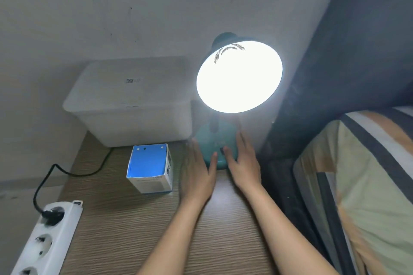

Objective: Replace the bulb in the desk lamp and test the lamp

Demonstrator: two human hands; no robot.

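A teal desk lamp stands at the back of the wooden table, its shade [239, 76] tilted toward me and glowing bright white, so the bulb inside is lost in the glare. Its round teal base [212, 136] sits below the shade. My left hand [197, 172] lies flat against the base's left side, fingers apart. My right hand [242, 161] rests on the base's right side, thumb by the dark switch [222, 150]. An open blue and white bulb box [149, 167] stands to the left of my hands.
A white lidded plastic bin [131, 100] sits against the wall behind the box. A white power strip [48, 236] lies at the table's left front with a black plug and cord [48, 176] in it. A striped pillow [366, 185] and dark headboard are on the right.
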